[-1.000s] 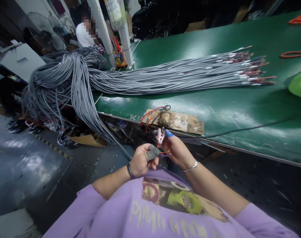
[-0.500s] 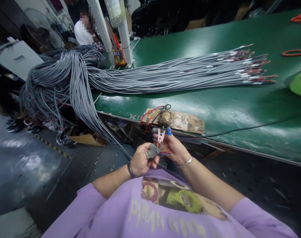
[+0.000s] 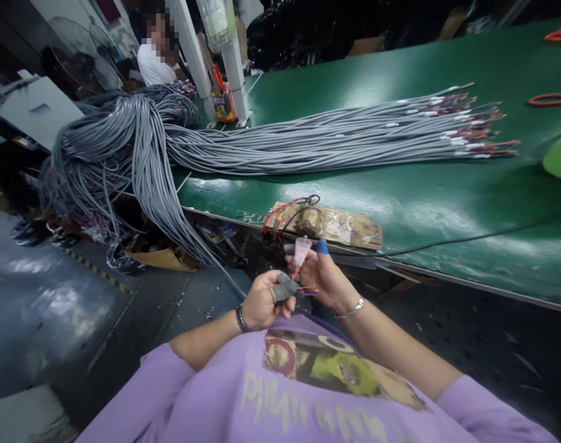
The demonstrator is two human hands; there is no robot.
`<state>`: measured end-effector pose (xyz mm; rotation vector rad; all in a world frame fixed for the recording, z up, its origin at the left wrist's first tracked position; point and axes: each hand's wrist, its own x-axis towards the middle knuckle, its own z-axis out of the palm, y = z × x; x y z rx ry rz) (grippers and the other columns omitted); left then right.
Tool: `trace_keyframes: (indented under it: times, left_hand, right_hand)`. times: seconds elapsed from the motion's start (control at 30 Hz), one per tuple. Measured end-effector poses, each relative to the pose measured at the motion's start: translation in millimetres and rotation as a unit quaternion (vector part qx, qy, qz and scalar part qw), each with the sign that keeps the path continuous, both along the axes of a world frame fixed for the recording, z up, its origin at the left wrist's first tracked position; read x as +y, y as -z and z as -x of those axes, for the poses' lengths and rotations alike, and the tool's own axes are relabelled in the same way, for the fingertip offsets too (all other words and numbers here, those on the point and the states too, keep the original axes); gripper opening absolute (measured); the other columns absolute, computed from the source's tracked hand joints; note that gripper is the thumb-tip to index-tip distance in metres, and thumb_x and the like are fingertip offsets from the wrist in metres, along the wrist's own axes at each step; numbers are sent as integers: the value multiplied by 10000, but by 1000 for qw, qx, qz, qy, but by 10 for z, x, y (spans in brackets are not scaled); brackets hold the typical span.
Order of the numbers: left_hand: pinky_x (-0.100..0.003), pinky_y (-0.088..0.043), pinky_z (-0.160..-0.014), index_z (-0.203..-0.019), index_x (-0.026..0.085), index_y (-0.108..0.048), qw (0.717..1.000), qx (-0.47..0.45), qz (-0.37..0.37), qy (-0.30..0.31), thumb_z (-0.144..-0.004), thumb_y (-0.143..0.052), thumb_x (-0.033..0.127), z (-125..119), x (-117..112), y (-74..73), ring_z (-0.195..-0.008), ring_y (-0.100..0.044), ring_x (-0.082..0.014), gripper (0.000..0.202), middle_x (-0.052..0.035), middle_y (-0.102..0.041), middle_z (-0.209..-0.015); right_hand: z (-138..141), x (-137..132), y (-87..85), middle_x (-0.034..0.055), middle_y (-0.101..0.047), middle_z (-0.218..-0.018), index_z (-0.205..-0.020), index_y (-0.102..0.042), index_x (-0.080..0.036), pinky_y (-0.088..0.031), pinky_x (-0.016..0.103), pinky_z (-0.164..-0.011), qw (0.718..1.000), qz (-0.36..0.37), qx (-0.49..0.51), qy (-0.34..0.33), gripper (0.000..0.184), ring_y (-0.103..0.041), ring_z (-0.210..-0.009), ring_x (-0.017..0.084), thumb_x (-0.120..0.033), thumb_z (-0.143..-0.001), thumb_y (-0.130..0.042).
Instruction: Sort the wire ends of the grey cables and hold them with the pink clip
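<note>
Here both forearms bend inward in front of the purple shirt, the hands meeting just below the edge of the green table (image 3: 446, 203). The left hand (image 3: 261, 301) is curled shut around the grey cable end (image 3: 283, 287), whose coloured wires (image 3: 306, 289) poke rightward, too fine to count. The right hand (image 3: 326, 280), its forefinger capped in blue, pinches a small pink clip (image 3: 302, 249) above those wires.
</note>
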<state>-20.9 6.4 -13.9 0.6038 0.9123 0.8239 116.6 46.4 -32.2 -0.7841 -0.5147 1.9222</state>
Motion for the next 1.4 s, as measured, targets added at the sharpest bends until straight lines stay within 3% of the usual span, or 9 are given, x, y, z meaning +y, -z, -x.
trace_keyframes:
  times: [0.23,0.47,0.63,0.8,1.17,1.4]
  left_hand:
    - [-151,-215,-288,-620,172,-491,1000,-3,-9,-11,-487,-865,505,-2,12,-28,-270,-427,-69,518,33,-567,-407]
    - [-157,-209,-292,-632,168,-501,1000,-5,-3,-4,-470,-865,514,-15,98,-50,-275,-421,-69,527,32,-554,-415]
    - [-166,-209,-286,-622,172,-495,1000,-4,8,-5,-443,-870,513,-27,102,-40,-266,-408,-69,537,32,-543,-403]
    - [-164,-196,-286,-619,172,-500,1000,-3,12,-1,-451,-863,500,-37,89,-12,-265,-408,-68,517,32,-544,-399]
    - [-157,-242,-282,-621,177,-482,1000,0,7,-14,-451,-868,508,-3,-2,-18,-270,-431,-75,536,25,-567,-408]
    - [-158,-272,-299,-632,182,-458,998,17,8,-57,-456,-863,527,-56,-32,-85,-293,-483,-89,561,27,-584,-435]
  right_hand:
    - [-12,26,-64,5,-700,-702,-771,-728,-210,-462,237,-543,999,-13,-36,28,409,-563,-560,118,-559,-589,-841]
    - [25,24,-26,25,-698,-680,-725,-724,-187,-458,250,-550,994,-34,-74,79,422,-576,-578,131,-604,-671,-768]
    - [30,70,-25,18,-706,-676,-751,-719,-208,-478,242,-513,999,15,-19,27,336,-589,-546,128,-533,-700,-786]
    - [31,104,11,-2,-695,-634,-708,-699,-211,-496,227,-497,999,29,-1,42,316,-587,-515,114,-502,-680,-817]
    - [-1,1,-13,21,-713,-713,-776,-713,-221,-484,241,-552,1000,15,8,8,469,-588,-566,124,-680,-686,-710]
    - [-21,-19,-6,6,-691,-696,-773,-725,-193,-442,259,-544,999,-10,-26,26,322,-555,-568,125,-495,-683,-793]
